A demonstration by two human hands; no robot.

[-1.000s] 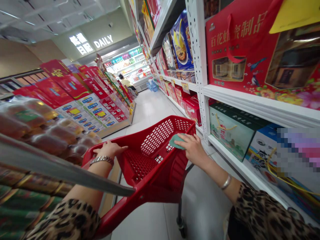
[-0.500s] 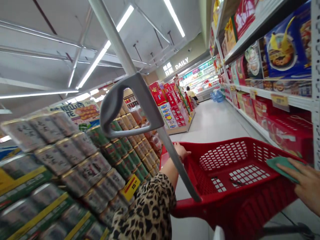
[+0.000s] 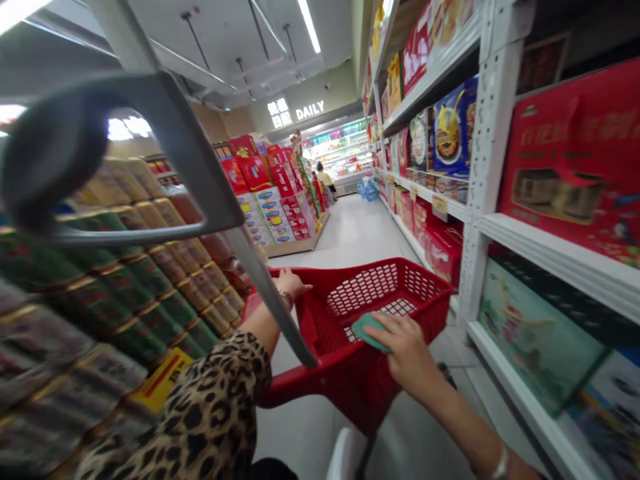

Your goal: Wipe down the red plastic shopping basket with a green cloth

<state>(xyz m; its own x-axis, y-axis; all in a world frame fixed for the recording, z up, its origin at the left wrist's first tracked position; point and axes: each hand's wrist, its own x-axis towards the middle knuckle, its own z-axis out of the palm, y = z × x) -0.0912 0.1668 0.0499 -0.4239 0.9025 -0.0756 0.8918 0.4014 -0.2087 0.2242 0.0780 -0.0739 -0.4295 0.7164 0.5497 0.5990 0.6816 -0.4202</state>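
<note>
A red plastic shopping basket cart [image 3: 425, 280] stands in the aisle in front of me. My left hand [image 3: 293, 282] rests on its left rim with the fingers curled over the edge. My right hand [image 3: 407, 350] presses a green cloth [image 3: 367, 330] against the near right rim, fingers lying over the cloth. The cart's grey pull handle [image 3: 150, 167] rises close to the camera on the left and hides part of my left forearm.
Stacked drink cans [image 3: 165, 280] fill the left side. White shelves [image 3: 550, 253] with gift boxes line the right. A low display of red boxes [image 3: 270, 193] stands ahead on the left. A person [image 3: 325, 180] is far down the pale-floored aisle.
The view has swung back right and down. My right hand with the cloth now sits nearer the basket's middle rim. My left hand keeps its hold on the left rim.
</note>
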